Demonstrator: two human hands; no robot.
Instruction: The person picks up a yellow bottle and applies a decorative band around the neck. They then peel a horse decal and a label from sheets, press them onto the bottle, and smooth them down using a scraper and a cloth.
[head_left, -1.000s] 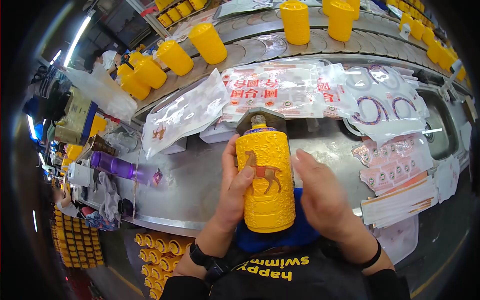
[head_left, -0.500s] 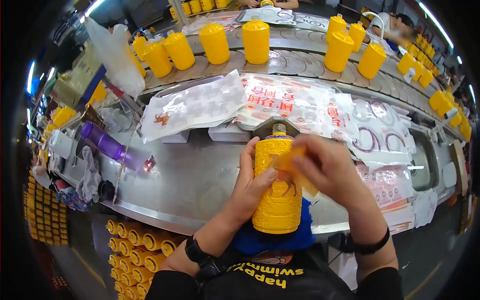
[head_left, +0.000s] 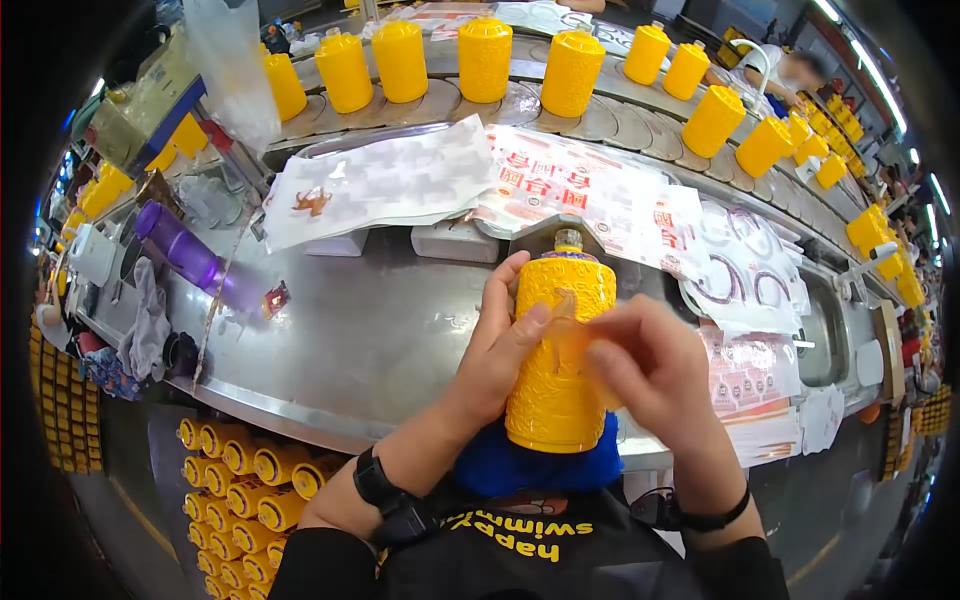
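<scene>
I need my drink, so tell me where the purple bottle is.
In the head view, the purple bottle lies on its side at the left of the steel table, beside a grey cloth and left of the left hand.

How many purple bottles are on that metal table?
1. The purple translucent plastic bottle lies on its side at the left end of the steel table, left of the yellow embossed bottle in the left hand. Paper sheets could hide more.
</scene>
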